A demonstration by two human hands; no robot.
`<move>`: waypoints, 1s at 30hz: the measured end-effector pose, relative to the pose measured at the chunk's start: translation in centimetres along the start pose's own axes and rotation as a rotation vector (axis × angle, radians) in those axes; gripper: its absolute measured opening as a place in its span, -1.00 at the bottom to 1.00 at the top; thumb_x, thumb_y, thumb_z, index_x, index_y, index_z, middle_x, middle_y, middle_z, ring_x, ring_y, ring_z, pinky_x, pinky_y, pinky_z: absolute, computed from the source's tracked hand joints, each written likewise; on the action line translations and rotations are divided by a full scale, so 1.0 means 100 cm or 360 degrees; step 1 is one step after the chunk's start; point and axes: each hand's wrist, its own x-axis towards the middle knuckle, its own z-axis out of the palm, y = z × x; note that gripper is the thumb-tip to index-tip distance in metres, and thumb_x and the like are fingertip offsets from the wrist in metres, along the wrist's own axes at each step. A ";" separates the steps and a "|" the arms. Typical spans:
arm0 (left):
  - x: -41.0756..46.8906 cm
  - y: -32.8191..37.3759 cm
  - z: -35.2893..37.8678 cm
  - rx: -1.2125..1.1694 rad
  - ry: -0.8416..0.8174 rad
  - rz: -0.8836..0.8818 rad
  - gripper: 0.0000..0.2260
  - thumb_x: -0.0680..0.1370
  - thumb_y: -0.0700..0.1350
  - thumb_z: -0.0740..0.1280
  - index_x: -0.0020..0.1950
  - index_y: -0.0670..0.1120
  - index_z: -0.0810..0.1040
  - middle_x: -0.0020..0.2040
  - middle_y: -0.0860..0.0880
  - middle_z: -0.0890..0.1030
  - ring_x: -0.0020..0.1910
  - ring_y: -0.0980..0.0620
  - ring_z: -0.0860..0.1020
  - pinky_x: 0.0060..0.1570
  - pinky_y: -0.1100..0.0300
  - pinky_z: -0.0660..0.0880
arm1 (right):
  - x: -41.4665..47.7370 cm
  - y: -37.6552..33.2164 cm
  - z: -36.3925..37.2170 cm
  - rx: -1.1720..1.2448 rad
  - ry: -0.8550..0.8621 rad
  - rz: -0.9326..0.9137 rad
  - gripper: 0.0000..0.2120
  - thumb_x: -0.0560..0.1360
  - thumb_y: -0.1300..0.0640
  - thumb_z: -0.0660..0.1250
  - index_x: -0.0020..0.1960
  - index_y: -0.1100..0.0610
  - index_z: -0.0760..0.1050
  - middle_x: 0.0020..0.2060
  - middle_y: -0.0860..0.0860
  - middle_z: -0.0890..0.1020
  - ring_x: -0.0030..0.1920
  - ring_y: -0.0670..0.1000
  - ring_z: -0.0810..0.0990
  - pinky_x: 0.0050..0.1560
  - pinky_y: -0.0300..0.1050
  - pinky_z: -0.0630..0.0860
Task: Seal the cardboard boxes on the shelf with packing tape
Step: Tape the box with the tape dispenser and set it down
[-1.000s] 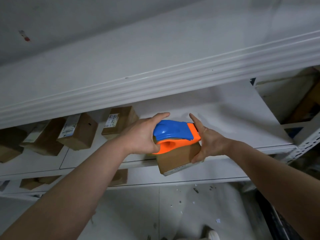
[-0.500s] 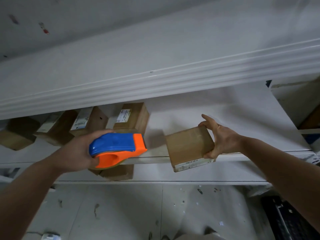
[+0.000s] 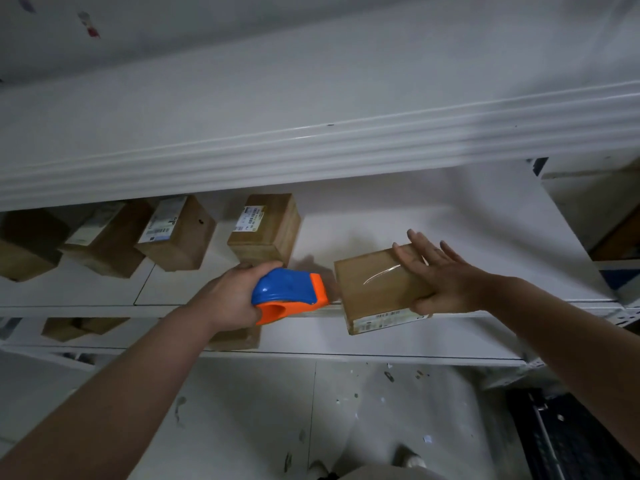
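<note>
A small cardboard box (image 3: 375, 292) lies at the front edge of the white shelf (image 3: 450, 223), with a shiny strip of tape across its top. My right hand (image 3: 440, 275) rests flat on the box's right side, fingers straight and spread. My left hand (image 3: 228, 296) grips a blue and orange tape dispenser (image 3: 289, 294) just left of the box, its orange nose close to the box's left edge. Several more cardboard boxes stand further back on the shelf, one (image 3: 265, 228) right behind the dispenser and another (image 3: 176, 232) to its left.
An upper white shelf (image 3: 311, 143) overhangs the boxes. A lower shelf (image 3: 311, 341) holds more boxes (image 3: 74, 327) at the left. Below is a speckled light floor (image 3: 346, 410), with a dark mat (image 3: 571, 438) at the lower right.
The dispenser came off the box top and swung left, then back near the box's left edge. My right hand went from gripping the box's side to lying flat on it.
</note>
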 end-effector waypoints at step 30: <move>-0.027 -0.026 -0.014 -0.0278 0.0115 -0.0117 -0.23 0.28 -0.16 0.44 0.43 0.22 0.27 0.14 0.06 0.52 0.03 0.10 0.52 -0.01 0.09 0.53 | 0.013 -0.030 -0.016 0.0398 0.0135 0.0277 0.36 0.11 -0.15 0.62 0.55 0.03 -0.28 0.54 0.03 -0.02 0.51 0.20 0.10 0.43 0.15 0.17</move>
